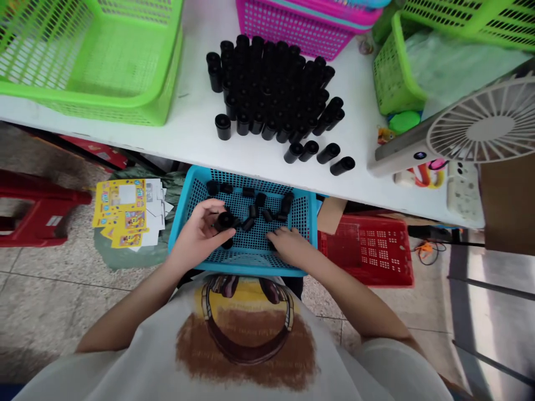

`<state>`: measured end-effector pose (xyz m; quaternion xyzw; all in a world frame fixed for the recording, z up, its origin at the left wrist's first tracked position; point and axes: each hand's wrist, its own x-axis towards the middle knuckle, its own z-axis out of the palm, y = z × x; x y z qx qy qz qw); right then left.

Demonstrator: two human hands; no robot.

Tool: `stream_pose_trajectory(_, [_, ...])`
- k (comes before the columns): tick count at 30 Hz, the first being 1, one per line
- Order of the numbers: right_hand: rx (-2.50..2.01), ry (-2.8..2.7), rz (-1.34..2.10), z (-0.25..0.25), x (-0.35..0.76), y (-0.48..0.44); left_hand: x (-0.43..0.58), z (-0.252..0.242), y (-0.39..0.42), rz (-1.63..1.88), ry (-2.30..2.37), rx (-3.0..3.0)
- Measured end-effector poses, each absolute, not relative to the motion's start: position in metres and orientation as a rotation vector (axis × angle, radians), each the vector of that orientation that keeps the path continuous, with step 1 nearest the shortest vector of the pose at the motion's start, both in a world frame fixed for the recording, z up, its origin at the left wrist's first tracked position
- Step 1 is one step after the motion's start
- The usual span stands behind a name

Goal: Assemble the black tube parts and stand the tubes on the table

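Observation:
My left hand [196, 236] is closed around a short black plastic cylinder [226, 219], its round open end turned up. Another black piece shows just under the thumb; whether the hand holds it too is unclear. My right hand [292, 246] reaches down into the blue basket [311, 223], fingers curled, with a dark bit at the fingertips that is mostly hidden. Several loose black cylinders [248, 224] lie on the basket's floor between and beyond my hands. The basket sits at my lap against the table edge.
On the white table [184, 145] many black cylinders [267, 89] stand upright in a cluster. A green basket [154, 100], a magenta basket [292, 28] and a white fan [401, 150] surround them. Below are a red crate [368, 250], yellow printed cards [121, 206] and a red stool [50, 217].

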<state>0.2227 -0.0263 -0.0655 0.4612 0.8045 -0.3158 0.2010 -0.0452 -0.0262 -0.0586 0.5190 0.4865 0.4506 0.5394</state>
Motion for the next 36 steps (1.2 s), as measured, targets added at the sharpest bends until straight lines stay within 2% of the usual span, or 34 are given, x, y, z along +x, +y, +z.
stream_pose_trajectory(3, [1.412, 2.29, -1.087, -0.065, 0.234, -0.021, -0.041, -0.057, -0.027, 1.097, 1.07, 1.212])
stream_pose_trajectory(7, [1.855, 2.454, -1.905, -0.035, 0.253, -0.019, -0.036, -0.052, -0.032, 0.995, 1.013, 1.238])
stream_pose_trajectory(9, [1.911, 2.643, -2.004, -0.018, 0.254, -0.022, -0.033, -0.048, -0.034, 0.933, 1.028, 1.254])
stream_pose_trajectory(13, [1.824, 2.917, -1.854, -0.007, 0.237, -0.032, -0.028, -0.043, -0.038, 0.809, 1.022, 1.267])
stream_pose_trajectory(17, [1.798, 2.983, -1.831, -0.009, 0.228, -0.037, -0.027, -0.041, -0.038, 0.762, 0.982, 1.237])
stream_pose_trajectory(22, [1.838, 3.026, -1.577, 0.002, 0.238, -0.035, -0.026, -0.038, -0.039, 0.764, 1.025, 1.211])
stream_pose_trajectory(27, [1.629, 3.101, -1.445, -0.01, 0.227, -0.035, -0.018, -0.031, -0.035, 0.702, 0.933, 1.213])
stream_pose_trajectory(31, [1.462, 3.114, -1.251, -0.003, 0.234, -0.023, -0.017, -0.016, -0.018, 0.593, 0.885, 1.475])
stream_pose_trajectory(36, [1.958, 2.867, -0.948, 0.014, 0.257, -0.006, -0.033, 0.005, 0.016, 0.643, 1.0, 1.832])
